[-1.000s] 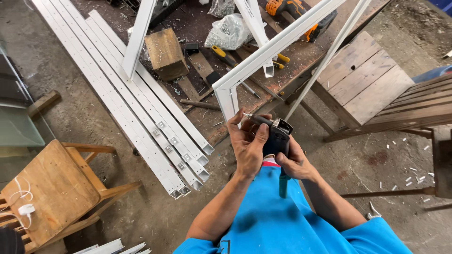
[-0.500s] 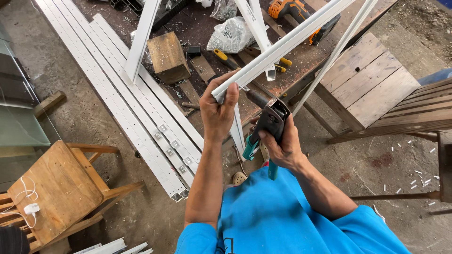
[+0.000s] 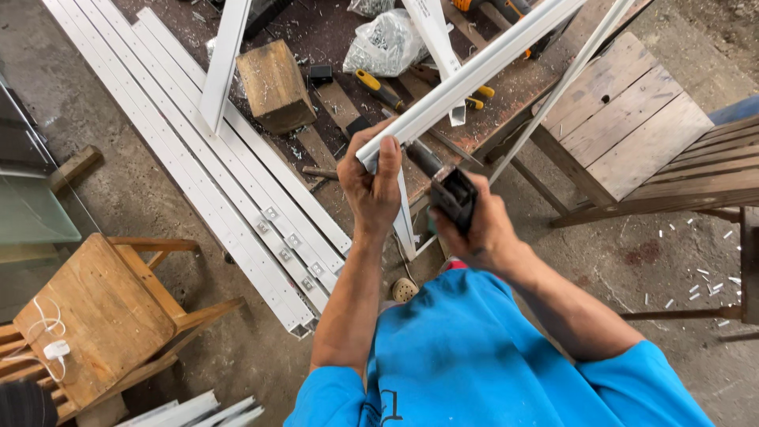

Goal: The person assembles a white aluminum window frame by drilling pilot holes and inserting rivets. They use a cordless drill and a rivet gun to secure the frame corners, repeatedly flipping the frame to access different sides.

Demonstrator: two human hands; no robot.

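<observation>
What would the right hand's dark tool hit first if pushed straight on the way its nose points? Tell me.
Most likely the corner of the white frame gripped by the left hand. The right hand aims the dark tool up-left at that corner; depth is unclear.

Bare grey concrete floor (image 3: 158,198) in daylight (dusty, littered with white chips); left of it a wooden stool (image 3: 95,316), right a slatted wooden bench (image 3: 632,134).

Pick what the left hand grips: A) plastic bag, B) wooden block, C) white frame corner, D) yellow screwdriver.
C: the left hand closes around the corner of the white frame, while the right hand holds a dark tool beside it; the wooden block lies apart on the floor.
</observation>
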